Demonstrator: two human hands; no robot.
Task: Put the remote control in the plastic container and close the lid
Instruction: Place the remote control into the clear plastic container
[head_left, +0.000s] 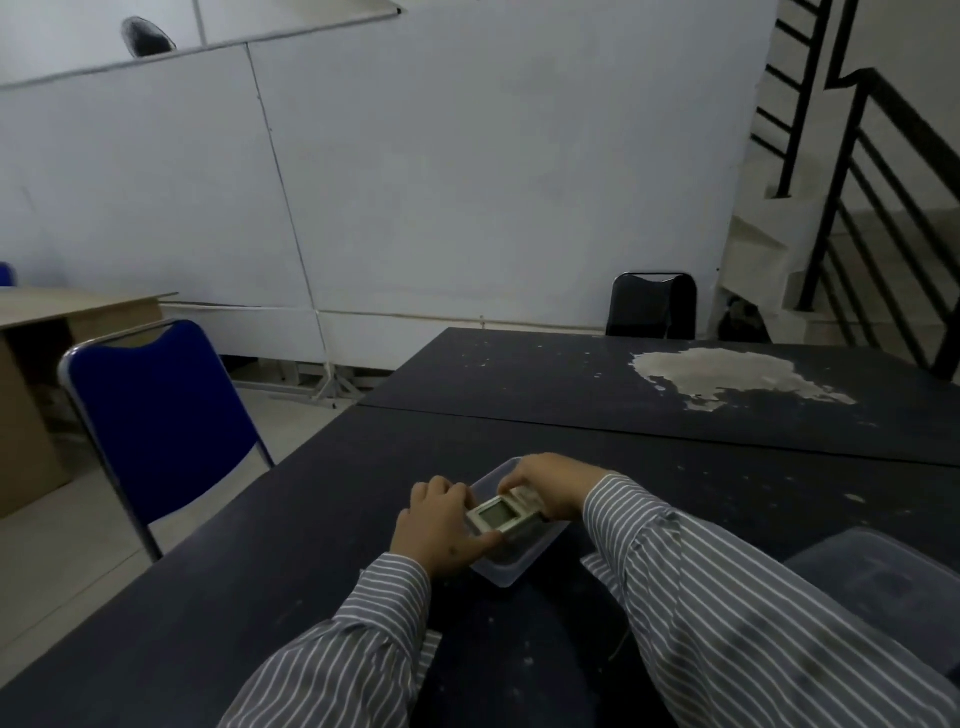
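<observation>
Right hand (540, 486), just below frame centre: grip closed over the far end of the remote control (506, 519), fingers curled over its top edge, thumb side hidden behind the body. The remote sticks out of the grip toward the lower left, screen face up, tilted.

Left hand (441, 525): grip narrow, fingers bent, thumb laid along the remote's near left edge and the container wall. Whether it pinches the remote or only steadies it, cannot tell.

Remote sits over the open plastic container (501, 571), low inside its mouth. Whether it touches the bottom is hidden by the hands. The container is clear, rectangular, resting on the dark tabletop (311, 545), with a corner pointing toward the bottom of the frame.

Both arms in grey striped sleeves (701, 597), entering from the bottom edge.

Lower right of the frame: the lid (883, 577), translucent, lying flat on the tabletop, partly behind the right sleeve, well apart from the container.

Further out: a second dark tabletop butted against the first, with a pale worn patch (727, 374) at right of centre. Blue chair (161, 415) at left, beside the tabletop edge. Black chair (652, 306) at the far side. Staircase railing (872, 182) at upper right.
</observation>
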